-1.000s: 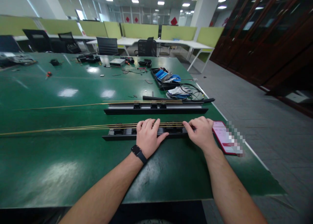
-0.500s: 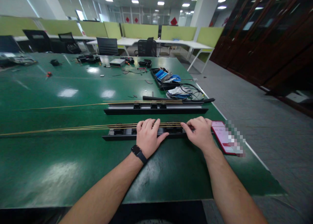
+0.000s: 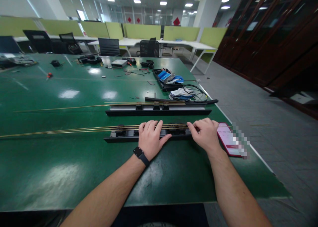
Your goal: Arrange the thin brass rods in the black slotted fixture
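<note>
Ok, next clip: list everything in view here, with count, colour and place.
near rail: 1, black, on the table under both hands
far rail: 1, black, lying behind the near one
rods: several, brass-coloured, along both rails and running out to the left
phone: 1, red-edged, right of the near rail by the table edge
tray: 1, black, far right, with blue items inside
cables: a bundle, black, beside the tray
table: 1, green
chairs: several, black, at the desks behind
watch: 1, black, left wrist
left hand: palm down on the near rail
right hand: fingers curled at the rail's right end
</note>
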{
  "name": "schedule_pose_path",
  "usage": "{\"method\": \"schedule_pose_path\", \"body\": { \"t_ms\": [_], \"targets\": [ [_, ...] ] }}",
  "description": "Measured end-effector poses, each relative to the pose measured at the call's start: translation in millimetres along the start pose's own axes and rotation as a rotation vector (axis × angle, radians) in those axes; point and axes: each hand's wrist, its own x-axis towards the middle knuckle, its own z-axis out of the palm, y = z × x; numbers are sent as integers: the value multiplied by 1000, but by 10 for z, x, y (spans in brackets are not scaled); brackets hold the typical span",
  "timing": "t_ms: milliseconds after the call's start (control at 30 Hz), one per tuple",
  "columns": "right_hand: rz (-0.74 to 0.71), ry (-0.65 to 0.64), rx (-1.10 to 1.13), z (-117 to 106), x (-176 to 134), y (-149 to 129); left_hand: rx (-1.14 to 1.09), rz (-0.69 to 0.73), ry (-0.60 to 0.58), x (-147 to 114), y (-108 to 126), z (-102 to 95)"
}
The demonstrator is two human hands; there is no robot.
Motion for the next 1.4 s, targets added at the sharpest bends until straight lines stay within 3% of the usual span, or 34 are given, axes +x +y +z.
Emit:
{"method": "schedule_pose_path", "body": {
  "t_ms": [300,967,1400],
  "targets": [
    [-52,-29,82,8,-1,-48,-2,0,-3,2,4,-5],
    [-13,14,-27,20,-3,22,-11,-4,-3,-4,1,3],
    [-69,-29,65,7,0,-38,-2,-4,-7,5,7,-7]
  ]
}}
